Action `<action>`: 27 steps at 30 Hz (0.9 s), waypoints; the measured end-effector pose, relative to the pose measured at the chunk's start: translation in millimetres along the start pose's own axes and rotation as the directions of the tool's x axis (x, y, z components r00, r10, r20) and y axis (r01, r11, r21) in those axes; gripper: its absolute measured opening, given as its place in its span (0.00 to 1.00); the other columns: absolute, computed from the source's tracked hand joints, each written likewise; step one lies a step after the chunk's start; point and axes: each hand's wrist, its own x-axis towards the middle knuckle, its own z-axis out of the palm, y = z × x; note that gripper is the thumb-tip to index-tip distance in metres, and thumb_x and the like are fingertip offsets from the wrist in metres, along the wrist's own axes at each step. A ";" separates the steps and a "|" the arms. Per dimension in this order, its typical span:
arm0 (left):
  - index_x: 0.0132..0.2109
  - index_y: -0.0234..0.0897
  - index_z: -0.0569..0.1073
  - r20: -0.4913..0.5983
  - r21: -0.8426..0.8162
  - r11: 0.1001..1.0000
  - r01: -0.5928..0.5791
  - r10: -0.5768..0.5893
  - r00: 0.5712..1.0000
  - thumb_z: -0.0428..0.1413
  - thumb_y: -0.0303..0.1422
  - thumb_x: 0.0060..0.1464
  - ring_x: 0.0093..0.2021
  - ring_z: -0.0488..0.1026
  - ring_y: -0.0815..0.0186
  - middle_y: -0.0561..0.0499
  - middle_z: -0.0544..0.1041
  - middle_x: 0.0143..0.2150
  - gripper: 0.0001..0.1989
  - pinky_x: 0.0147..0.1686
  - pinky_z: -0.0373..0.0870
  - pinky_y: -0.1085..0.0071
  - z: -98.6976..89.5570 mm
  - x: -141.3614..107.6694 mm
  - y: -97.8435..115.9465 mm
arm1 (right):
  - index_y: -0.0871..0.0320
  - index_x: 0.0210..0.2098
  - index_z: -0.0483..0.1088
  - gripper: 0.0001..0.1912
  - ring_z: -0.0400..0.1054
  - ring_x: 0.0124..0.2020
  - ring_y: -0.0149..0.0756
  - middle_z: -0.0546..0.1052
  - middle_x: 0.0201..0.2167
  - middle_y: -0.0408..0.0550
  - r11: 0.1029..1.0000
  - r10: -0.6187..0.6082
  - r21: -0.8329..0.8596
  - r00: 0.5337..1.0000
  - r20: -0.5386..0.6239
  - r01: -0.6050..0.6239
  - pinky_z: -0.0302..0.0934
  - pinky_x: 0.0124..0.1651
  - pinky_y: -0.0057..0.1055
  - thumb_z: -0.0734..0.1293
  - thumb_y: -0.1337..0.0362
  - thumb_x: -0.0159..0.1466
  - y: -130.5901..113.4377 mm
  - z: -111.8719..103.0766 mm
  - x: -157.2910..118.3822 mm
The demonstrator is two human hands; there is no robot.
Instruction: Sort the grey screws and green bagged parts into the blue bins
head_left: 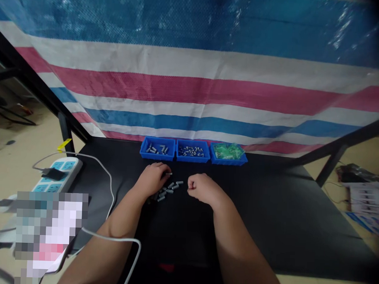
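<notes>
White plastic power strip with pale-blue socket panels (68, 175), well to the left of the left hand, bearing a black plug (53, 174). Slender white cable (111, 185) curves between this strip and the left hand, a lower length crossing over the left forearm. Left hand (151, 178): back uppermost, fingers bent, thumb and fingertips pinching one small silver metal cylinder (169, 173), whose end projects toward the right hand. Just beyond these fingers, a rectangular blue plastic bin (157, 156) contains similar cylinders. Loose pile of short grey metallic cylinders (169, 191), on the black tabletop (268, 211), beside and partly beneath the left hand, extending into the gap between the hands. Beyond that gap, a second blue bin (192, 159) contains many small, shiny metallic parts. Right hand (205, 189): fingers curled, thumb near them; whether it encloses anything cannot be told. Beyond it and to its right, a third blue bin (228, 162) holds a crumpled, translucent green plastic bag (229, 151).
</notes>
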 end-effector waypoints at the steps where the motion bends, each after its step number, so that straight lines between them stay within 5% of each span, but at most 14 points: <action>1: 0.44 0.42 0.76 -0.029 -0.046 0.999 0.015 -0.016 0.999 0.55 0.33 0.61 0.45 0.76 0.58 0.48 0.80 0.43 0.06 0.44 0.69 0.64 -0.1 0.1 0.4 | 0.55 0.25 0.71 0.05 0.66 0.24 0.28 0.76 0.25 0.40 1.000 -0.015 0.001 1.000 -0.023 0.015 0.51 0.28 0.26 0.70 0.70 0.55 0.4 -0.1 0.9; 6: 0.51 0.43 0.71 -0.208 -0.299 0.949 0.100 -0.167 0.964 0.55 0.38 0.63 0.31 0.73 0.66 0.53 0.78 0.35 0.11 0.33 0.66 0.70 -0.8 0.5 0.3 | 0.54 0.34 0.72 0.07 0.68 0.26 0.31 0.77 0.29 0.43 1.000 0.028 0.007 0.992 -0.120 -0.027 0.51 0.28 0.27 0.73 0.61 0.57 3.2 4.5 8.9; 10: 0.46 0.41 0.72 -0.235 -0.501 0.861 0.091 -0.236 0.943 0.55 0.41 0.62 0.28 0.72 0.68 0.55 0.76 0.30 0.11 0.32 0.67 0.72 3.7 4.5 -5.1 | 0.53 0.48 0.72 0.17 0.71 0.29 0.35 0.78 0.30 0.45 0.998 0.050 0.048 0.985 -0.168 -0.042 0.55 0.31 0.28 0.74 0.60 0.59 1.5 11.9 15.2; 15: 0.44 0.38 0.75 -0.224 -0.746 0.663 0.063 -0.338 0.914 0.58 0.44 0.58 0.30 0.74 0.67 0.51 0.77 0.34 0.15 0.32 0.73 0.71 8.6 11.9 -10.5 | 0.52 0.35 0.75 0.04 0.73 0.32 0.36 0.80 0.31 0.45 1.000 0.002 -0.004 0.975 -0.222 -0.003 0.57 0.33 0.29 0.69 0.67 0.61 -5.8 15.2 15.7; 20: 0.45 0.36 0.75 -0.291 -0.799 0.601 0.001 -0.389 0.874 0.61 0.43 0.56 0.31 0.75 0.68 0.50 0.78 0.34 0.16 0.33 0.74 0.71 7.2 15.3 -10.5 | 0.51 0.46 0.75 0.14 0.74 0.35 0.40 0.80 0.30 0.44 1.000 -0.030 -0.013 0.972 -0.231 0.028 0.57 0.34 0.31 0.71 0.65 0.60 -9.7 17.9 16.0; 27: 0.46 0.36 0.74 -0.405 -0.786 0.614 -0.070 -0.427 0.808 0.60 0.39 0.56 0.33 0.76 0.68 0.48 0.79 0.42 0.14 0.34 0.75 0.71 4.1 14.6 -9.6 | 0.51 0.47 0.75 0.14 0.73 0.32 0.36 0.80 0.29 0.42 0.999 -0.034 0.029 0.967 -0.253 0.043 0.58 0.33 0.29 0.70 0.66 0.61 -0.3 4.5 8.9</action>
